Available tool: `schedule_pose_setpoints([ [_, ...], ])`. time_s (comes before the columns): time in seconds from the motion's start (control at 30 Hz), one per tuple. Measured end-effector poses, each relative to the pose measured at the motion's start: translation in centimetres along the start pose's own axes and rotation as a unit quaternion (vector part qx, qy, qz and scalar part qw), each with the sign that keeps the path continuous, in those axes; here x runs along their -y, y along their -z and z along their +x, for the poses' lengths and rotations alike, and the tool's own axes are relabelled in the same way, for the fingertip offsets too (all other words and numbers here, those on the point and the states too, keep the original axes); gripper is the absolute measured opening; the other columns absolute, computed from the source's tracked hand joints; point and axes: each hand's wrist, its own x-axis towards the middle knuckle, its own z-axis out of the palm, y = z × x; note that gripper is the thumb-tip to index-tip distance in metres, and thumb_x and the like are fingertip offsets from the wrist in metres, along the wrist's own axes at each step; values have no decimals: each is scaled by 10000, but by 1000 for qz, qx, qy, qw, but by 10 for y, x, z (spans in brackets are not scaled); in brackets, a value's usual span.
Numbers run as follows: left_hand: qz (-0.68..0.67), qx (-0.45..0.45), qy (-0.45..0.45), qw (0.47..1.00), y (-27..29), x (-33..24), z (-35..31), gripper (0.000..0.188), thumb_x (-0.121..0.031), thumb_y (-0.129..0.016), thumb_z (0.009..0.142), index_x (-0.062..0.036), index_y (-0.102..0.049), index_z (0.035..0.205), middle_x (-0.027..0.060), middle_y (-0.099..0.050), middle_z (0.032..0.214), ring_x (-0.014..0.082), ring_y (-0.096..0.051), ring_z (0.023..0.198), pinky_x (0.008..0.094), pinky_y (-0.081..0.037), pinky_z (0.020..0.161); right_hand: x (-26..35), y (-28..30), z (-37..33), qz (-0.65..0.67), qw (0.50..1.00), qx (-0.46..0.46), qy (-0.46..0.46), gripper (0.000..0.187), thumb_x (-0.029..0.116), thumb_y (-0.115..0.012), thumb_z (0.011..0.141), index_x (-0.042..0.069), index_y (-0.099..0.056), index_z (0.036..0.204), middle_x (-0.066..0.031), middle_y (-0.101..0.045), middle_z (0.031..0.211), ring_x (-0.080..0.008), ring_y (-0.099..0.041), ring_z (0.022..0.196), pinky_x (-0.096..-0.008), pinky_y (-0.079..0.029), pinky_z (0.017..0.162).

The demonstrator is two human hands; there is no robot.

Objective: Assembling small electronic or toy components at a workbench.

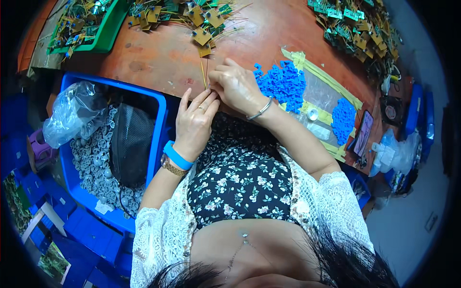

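My two hands meet at the table's near edge. In a pinch, my right hand (pixel 235 87) holds the ends of thin yellow and dark wires (pixel 203 72), which run up toward a small tan circuit board (pixel 204 50). Against those fingertips press the fingers of my left hand (pixel 194 120); anything between them is too small to make out. Beyond lies a heap of tan and green circuit boards (pixel 196 18) with loose wires. Right of my right hand is a pile of small blue plastic parts (pixel 283 86).
At left, a blue bin (pixel 163 120) holds grey round parts, a clear plastic bag (pixel 74 115) and a black mesh piece (pixel 132 144). A green tray (pixel 108 36) and another board heap (pixel 357 31) stand farther back. A phone (pixel 364 134) leans at right, near a smaller blue pile (pixel 344 121).
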Motion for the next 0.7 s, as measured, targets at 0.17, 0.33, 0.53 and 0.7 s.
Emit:
schedule_pose_setpoints([
  [0.17,1,0,17,1000,-1,-2,2,290,12,-585,834,-40,-706,1093,94,-705,1235,212,-603,1252,509,-337,1151,-8,4,-1,19,1000,10,0,75,113,-706,791,66,-648,794,-60,-647,792,-301,-598,825,-435,-522,646],
  [0.33,-29,2,15,999,6,0,0,306,27,-602,824,-51,-708,1100,104,-705,1228,219,-607,1249,511,-357,1136,-5,15,-1,32,998,-32,45,53,90,-687,827,47,-659,814,-79,-653,801,-267,-613,788,-410,-527,655],
  [0.53,-281,-88,81,952,95,43,56,351,85,-585,848,-26,-726,1149,100,-753,1131,246,-709,1071,393,-525,984,106,112,-33,824,538,127,126,362,328,-513,1048,-11,-621,977,-156,-674,926,-272,-634,861,-366,-500,770],
  [0.7,66,-403,54,911,151,188,139,753,-362,-723,926,24,-410,1492,272,-421,1527,396,-392,1434,444,-337,1165,168,153,-47,911,205,357,13,530,470,-545,1001,-43,-521,1130,-167,-627,1066,-219,-633,953,-339,-522,839],
])
